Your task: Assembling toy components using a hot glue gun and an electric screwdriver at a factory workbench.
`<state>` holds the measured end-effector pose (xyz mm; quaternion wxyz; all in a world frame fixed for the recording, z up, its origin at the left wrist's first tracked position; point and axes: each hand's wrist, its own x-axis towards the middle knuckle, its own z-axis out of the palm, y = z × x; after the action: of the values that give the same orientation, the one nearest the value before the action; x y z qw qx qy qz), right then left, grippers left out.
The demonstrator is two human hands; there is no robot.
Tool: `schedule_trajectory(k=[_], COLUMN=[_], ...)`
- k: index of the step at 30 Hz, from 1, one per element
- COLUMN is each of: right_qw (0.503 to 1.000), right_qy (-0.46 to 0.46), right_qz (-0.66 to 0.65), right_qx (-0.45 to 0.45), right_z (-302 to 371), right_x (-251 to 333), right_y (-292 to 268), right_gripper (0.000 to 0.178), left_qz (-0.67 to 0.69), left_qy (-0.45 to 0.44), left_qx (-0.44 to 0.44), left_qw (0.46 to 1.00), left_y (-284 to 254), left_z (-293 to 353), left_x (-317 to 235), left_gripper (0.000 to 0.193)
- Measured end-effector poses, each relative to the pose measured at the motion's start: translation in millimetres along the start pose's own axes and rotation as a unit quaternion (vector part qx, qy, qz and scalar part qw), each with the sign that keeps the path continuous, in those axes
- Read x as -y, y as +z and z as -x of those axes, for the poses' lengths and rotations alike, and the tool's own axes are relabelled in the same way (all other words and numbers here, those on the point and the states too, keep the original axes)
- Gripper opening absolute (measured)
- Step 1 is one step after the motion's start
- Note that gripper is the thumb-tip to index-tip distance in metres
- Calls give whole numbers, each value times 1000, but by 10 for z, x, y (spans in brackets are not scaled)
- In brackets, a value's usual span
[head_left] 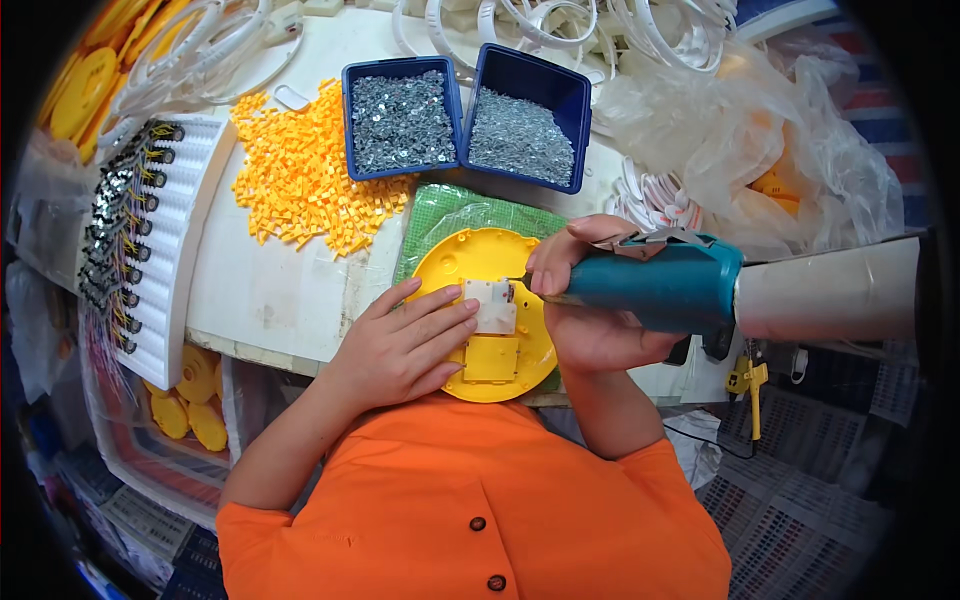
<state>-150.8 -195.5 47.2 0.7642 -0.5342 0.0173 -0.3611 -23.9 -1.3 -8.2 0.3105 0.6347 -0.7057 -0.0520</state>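
Note:
A round yellow plastic shell (538, 350) lies in front of me, partly over a green mat (440, 208). In it sit a small white plastic part (497, 318) and, on the near side, a yellow rectangular panel (492, 360). My left hand (400, 345) rests flat with fingers stretched over the shell's left half, fingertips on the white part. With its fingers wrapped round it, my right hand (590, 325) holds a teal electric screwdriver (650, 285) sideways. The tool's tip points left, close to the white part's upper right corner; whether it touches is unclear.
Two blue bins (403, 117) (525, 125) of small metal pieces stand beyond the mat. Left of them spreads a pile of small yellow parts (310, 165). A white foam tray (180, 250) carries wired components. White rings (545, 20) and plastic bags (740, 120) crowd the back.

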Motion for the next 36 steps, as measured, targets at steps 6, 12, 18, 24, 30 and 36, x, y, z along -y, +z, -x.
schedule_trajectory(k=[6,12,18,24,30,36], right_qw=[1000,1000,999,999,997,996], right_qy=[-21,-4,27,44,8,84], right_qz=[17,-1,-34,-32,-50,10], right_qx=[-2,-3,-24,6,60,39], right_z=[9,11,21,-7,-33,6], right_x=[-18,-29,-103,-20,-46,-141], right_y=[4,13,-39,-15,186,221], right_gripper=[104,102,99,94,101,89], left_qz=[13,17,-5,0,-1,-5], left_qy=[-1,1,6,6,4,23], left_qx=[-14,-14,-6,-16,-27,-56], left_qw=[1000,1000,1000,1000,1000,998], left_y=[21,26,21,39,55,99], left_z=[5,-3,-4,9,21,51], left_x=[8,12,3,15,7,10], left_gripper=[45,44,44,42,39,31])
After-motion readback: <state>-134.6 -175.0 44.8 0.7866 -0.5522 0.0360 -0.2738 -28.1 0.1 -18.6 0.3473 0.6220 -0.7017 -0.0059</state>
